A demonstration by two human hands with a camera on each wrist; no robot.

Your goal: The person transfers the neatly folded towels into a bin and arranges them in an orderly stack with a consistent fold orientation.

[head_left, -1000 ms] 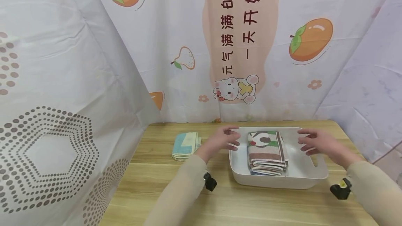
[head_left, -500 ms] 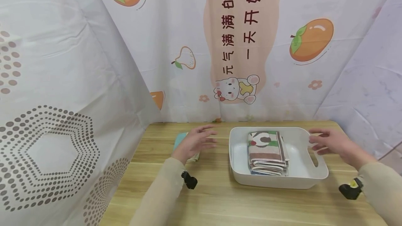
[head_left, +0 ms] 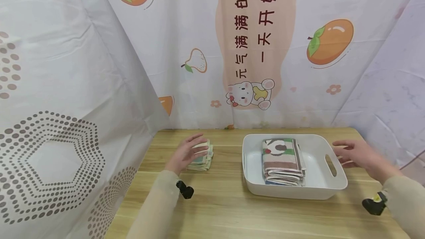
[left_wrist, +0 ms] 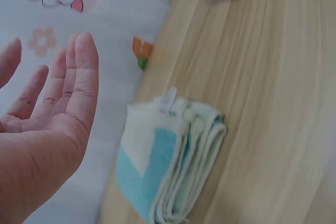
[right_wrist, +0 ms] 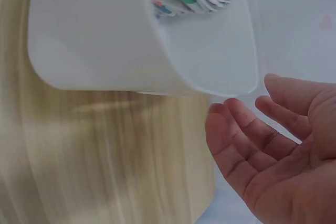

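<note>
My left hand [head_left: 185,154] hovers by a folded blue and cream towel [left_wrist: 157,156] on the table's left, covering part of it in the head view. Its fingers are straight and a little spread, and nothing is in them. To the right stands a white plastic bin [head_left: 289,192] with a handle slot in its end. Inside lies a stack of folded towels [head_left: 282,161], the top one brown, white and green with a printed figure. Beside the bin's right end is my right hand [head_left: 360,155], fingers relaxed and holding nothing, fingertips close to the rim.
The wooden table [head_left: 232,217] ends at the back against a printed curtain [head_left: 199,95]. Another curtain [head_left: 66,84] with dotted hexagons hangs along the left side. A small black device [head_left: 185,190] sits on the left wrist, and a similar device [head_left: 374,205] on the right.
My left hand has moved left from the bin's left rim to the blue and cream towel. My right hand has moved outward from over the bin to beyond its right end. The bin has stayed put.
</note>
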